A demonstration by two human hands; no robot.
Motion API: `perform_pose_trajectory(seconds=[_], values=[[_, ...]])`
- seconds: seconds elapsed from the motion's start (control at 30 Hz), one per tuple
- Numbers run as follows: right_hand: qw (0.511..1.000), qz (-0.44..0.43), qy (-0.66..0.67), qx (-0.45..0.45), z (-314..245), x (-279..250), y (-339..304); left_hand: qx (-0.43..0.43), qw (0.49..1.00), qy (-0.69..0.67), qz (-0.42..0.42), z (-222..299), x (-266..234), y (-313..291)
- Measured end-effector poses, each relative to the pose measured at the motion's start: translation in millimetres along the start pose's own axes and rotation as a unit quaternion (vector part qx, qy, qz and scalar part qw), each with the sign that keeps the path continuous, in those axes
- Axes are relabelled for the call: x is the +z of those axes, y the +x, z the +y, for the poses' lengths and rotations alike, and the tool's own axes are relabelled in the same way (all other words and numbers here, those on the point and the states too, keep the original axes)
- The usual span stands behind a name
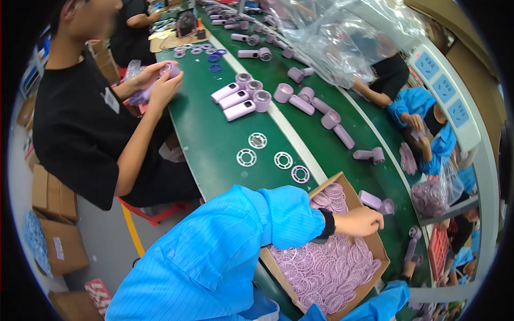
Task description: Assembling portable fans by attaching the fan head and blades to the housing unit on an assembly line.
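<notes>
My left arm, in a blue sleeve with a black cuff, reaches across an open cardboard box (381,247) of lavender ring-shaped grilles (321,270). My left hand (360,221) is above its right side, fingers curled together; whatever they may pinch is hidden. Just beyond it a lavender handheld fan (370,199) lies on the green belt. At lower right, my right hand (409,268) shows only in part beyond its dark cuff. It appears closed round the lower part of another lavender handheld fan (412,244), which points away from me.
Several white-lavender rings (283,160) and a group of fans (240,109) lie on the green table (214,155). More fans line the belt (369,134). A person in black (80,123) sits at left holding a fan part. A socket strip (444,88) stands at right.
</notes>
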State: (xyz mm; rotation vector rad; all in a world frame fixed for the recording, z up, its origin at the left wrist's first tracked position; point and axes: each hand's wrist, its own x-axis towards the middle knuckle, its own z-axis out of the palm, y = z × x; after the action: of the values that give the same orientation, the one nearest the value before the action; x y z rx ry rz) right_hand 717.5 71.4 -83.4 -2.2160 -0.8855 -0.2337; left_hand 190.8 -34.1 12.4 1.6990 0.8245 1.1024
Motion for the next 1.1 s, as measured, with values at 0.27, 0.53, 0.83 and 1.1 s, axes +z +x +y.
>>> perform_pose_trajectory(seconds=[0.27,0.53,0.83,1.1], values=[[0.962,-0.027,-0.213,-0.170,-19.7,-38.8,-48.6,-0.004,1.000,-0.004,-0.009,-0.2,-4.2,-3.0],[0.924,-0.185,0.045,-0.330,20.8,-19.5,5.2,0.008,0.999,-0.003,-0.032,6.1,-1.7,5.1],[0.760,-0.492,0.425,-0.010,-227.7,-150.0,-206.9,-0.120,0.962,-0.241,-0.050,0.8,-3.9,9.3],[0.635,-0.525,-0.099,-0.558,-257.6,-152.2,-335.5,-0.135,0.917,-0.328,0.179,-10.9,-29.5,12.9]])
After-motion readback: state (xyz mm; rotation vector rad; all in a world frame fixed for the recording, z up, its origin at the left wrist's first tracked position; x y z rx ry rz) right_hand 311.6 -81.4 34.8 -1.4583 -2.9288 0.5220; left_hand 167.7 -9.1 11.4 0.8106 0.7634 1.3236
